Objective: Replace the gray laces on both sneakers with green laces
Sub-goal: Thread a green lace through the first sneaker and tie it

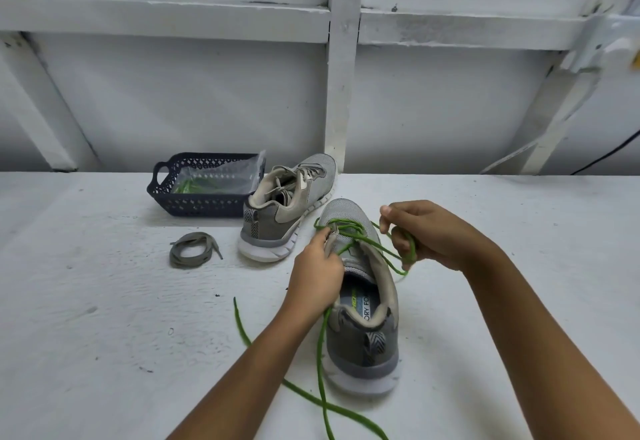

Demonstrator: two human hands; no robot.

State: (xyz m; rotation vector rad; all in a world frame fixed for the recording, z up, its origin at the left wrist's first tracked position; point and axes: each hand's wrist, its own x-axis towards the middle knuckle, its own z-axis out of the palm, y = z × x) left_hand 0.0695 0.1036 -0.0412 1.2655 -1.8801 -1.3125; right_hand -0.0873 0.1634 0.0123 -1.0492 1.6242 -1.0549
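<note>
Two hands meet at the near sneaker (377, 346): the left hand (317, 273) pinches its eyelet edge, the right hand (429, 235), just beside, grips the green lace (411, 249); beyond them stands the second sneaker (287, 211).

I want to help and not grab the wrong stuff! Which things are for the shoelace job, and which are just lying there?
For the job: near sneaker gripped by the left hand; green lace in the right hand; far sneaker with gray laces; bagged green lace in the basket.
Just lying there: loose gray lace; black cable.
</note>
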